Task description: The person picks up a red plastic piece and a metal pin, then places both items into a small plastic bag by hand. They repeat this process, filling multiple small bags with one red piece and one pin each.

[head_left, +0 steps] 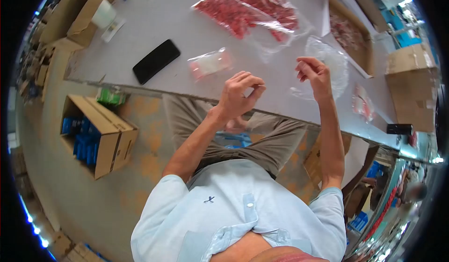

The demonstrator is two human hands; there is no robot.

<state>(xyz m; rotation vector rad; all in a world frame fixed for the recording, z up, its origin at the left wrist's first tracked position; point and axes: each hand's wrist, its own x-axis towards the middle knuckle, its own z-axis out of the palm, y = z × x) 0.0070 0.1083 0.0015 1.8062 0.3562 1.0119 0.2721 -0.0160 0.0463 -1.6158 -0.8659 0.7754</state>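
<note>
My left hand (241,93) is over the table's front edge, thumb and index fingertip meeting in a pinch. Anything between those fingertips is too small to make out. Just beyond it lies a small clear packet (210,64) with pink-and-white contents. My right hand (314,75) is raised above the tabletop with its fingers curled in toward the thumb; what they hold, if anything, cannot be made out. Under and beside that hand spreads a crumpled clear plastic bag (337,70). Farther back sits a large clear bag of small red pieces (248,11).
A black phone (156,61) lies at the table's left. An open carton (367,51) holding small clear packets stands right, near another small packet (362,104) and a brown box (411,86). On the floor at left, a cardboard box (110,142) contains blue items.
</note>
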